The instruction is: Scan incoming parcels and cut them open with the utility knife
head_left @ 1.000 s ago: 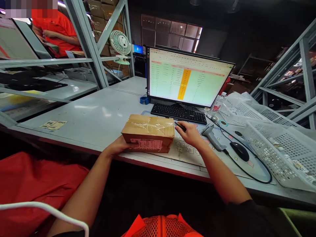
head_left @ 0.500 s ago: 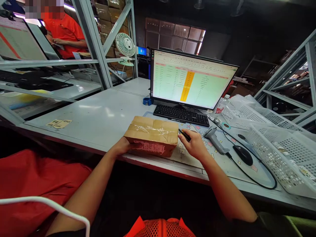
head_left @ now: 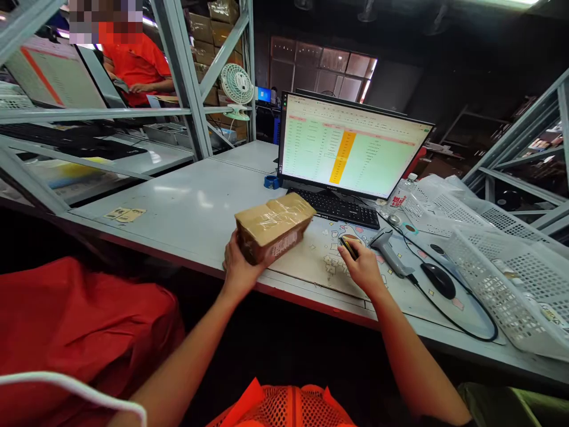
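A taped brown cardboard box (head_left: 273, 219) sits at an angle near the front edge of the desk, with a printed label on its front side. My left hand (head_left: 242, 264) grips its near left corner, fingers round the left side and thumb along the front. To the right of the box, apart from it, my right hand (head_left: 362, 267) is closed on a slim black-and-yellow utility knife (head_left: 349, 248). Its blade is too small to make out. Beneath that hand lies a printed desk mat (head_left: 320, 270).
Behind the box stand a keyboard (head_left: 335, 207) and a monitor (head_left: 351, 148). A barcode scanner (head_left: 391, 252), a mouse (head_left: 438, 280) and white plastic baskets (head_left: 498, 290) are on the right. A blue tape roll (head_left: 271, 182) is near the monitor. Beyond the metal frame (head_left: 191, 107) is a person in red (head_left: 137, 65).
The box has turned, its right end swinging away from me and its left end coming nearer. My left hand has shifted its hold to the near corner. My right hand has drawn away from the box.
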A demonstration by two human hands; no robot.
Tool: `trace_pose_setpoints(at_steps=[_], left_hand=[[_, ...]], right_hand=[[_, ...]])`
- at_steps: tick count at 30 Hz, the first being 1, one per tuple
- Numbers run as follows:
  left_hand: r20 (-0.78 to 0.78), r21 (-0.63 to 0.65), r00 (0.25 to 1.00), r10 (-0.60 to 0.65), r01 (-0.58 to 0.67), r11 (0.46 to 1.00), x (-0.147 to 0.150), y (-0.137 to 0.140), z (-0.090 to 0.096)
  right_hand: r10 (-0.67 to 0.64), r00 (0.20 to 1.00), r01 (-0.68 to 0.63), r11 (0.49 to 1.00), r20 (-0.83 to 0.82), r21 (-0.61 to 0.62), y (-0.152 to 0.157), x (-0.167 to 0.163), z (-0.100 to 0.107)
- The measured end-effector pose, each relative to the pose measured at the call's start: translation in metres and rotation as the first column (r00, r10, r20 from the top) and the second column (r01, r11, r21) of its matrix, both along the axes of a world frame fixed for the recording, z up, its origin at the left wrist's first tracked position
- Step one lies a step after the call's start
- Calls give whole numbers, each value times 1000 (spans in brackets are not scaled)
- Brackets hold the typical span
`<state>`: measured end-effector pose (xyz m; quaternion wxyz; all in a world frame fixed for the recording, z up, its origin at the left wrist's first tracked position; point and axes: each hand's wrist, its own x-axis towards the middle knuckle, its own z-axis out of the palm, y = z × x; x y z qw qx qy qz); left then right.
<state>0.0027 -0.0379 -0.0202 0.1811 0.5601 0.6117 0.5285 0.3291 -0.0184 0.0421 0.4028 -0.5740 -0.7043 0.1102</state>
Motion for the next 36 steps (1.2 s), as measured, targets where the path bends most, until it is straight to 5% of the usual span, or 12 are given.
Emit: trace_pose_setpoints(at_steps=[2, 4, 6, 8, 10, 13, 16, 19, 26, 29, 36], left_hand=[[-43, 51, 992, 117, -115, 992, 30, -38, -18], [-144, 61, 985, -90, 100, 993, 53, -71, -32], [-288, 33, 874, -391, 417, 908, 59, -92, -32], [-354, 87, 844, -404, 460, 884, 44, -95, -17], [-289, 237, 946, -145, 218, 947, 13, -77, 8], [-69, 341, 994, 85, -57, 938, -37, -21, 39], [196, 167, 966, -166, 134, 977, -66, 43, 39], [317, 17, 871, -376, 391, 920, -75, 78, 21], [314, -140, 721, -617, 678, 721, -88, 73, 20], [273, -236, 703, -657, 711, 662, -83, 68, 24], [252, -268, 797, -550, 603, 751, -66, 61, 15]], right_hand=[[-63, 998, 62, 998, -27, -26, 1, 14, -11], [-115, 993, 113, 993, -38, -37, 2, 27, -19], [-141, 989, 140, 989, -39, -39, 3, 35, -22], [-143, 989, 141, 989, -37, -42, 4, 37, -22], [-114, 993, 113, 993, -32, -40, 3, 32, -18], [-11, 1000, 10, 999, -22, -32, -3, 15, -7], [86, 996, -86, 996, 0, -21, -6, -11, 9], [120, 992, -120, 993, 23, -2, -2, -34, 25], [70, 995, -69, 997, 67, -30, 20, -44, 38], [34, 998, -32, 998, 44, -52, 25, -38, 36], [88, 996, -89, 994, -15, -67, 20, -36, 36]])
